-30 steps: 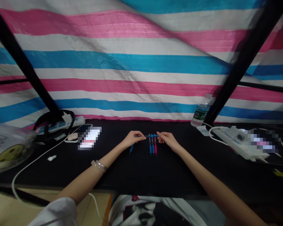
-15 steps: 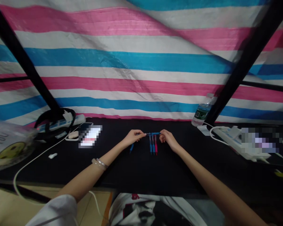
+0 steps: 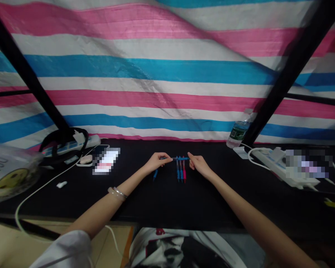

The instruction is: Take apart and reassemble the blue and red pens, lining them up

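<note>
A blue pen is held level across the tops of several pens. My left hand is closed in a pinch on its left end. At the other end, my right hand has its fingers curled, with the fingertips touching the pen's tip. Below it, two blue pens and a pink pen lie side by side on the black table. Another blue pen lies apart, partly hidden under my left hand.
To the left are a lit phone, a white earbud, a black headband-like loop and a plastic bag. A water bottle and a white power strip stand at right, with cables around.
The right thumb has lifted slightly at the pen's end, and the right hand sits a touch lower. The left hand and the pens look nearly the same; the view shifted slightly.
</note>
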Demonstrator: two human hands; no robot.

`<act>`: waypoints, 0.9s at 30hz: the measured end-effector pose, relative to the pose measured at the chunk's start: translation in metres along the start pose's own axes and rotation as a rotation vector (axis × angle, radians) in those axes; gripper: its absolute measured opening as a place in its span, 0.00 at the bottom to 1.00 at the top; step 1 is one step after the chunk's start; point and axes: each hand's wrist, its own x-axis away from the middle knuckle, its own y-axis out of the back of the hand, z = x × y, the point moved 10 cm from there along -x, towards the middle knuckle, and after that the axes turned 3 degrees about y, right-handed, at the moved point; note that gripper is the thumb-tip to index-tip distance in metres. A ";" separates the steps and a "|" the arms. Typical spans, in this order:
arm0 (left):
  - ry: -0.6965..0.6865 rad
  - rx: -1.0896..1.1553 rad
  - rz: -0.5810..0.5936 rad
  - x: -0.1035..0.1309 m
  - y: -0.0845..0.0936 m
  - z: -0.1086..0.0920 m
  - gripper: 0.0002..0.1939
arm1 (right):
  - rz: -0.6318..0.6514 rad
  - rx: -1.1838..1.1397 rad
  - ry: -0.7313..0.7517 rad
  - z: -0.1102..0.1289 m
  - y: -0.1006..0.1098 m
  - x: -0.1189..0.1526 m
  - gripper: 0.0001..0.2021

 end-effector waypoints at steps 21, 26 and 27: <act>0.003 0.007 -0.005 -0.001 0.000 0.001 0.17 | 0.034 -0.128 -0.003 -0.008 -0.004 -0.004 0.25; -0.002 0.031 -0.039 0.000 0.002 0.001 0.17 | -0.013 -0.083 -0.010 -0.007 0.000 -0.002 0.28; 0.000 0.036 -0.043 0.000 0.002 0.001 0.17 | -0.020 -0.083 -0.014 -0.006 0.001 -0.001 0.28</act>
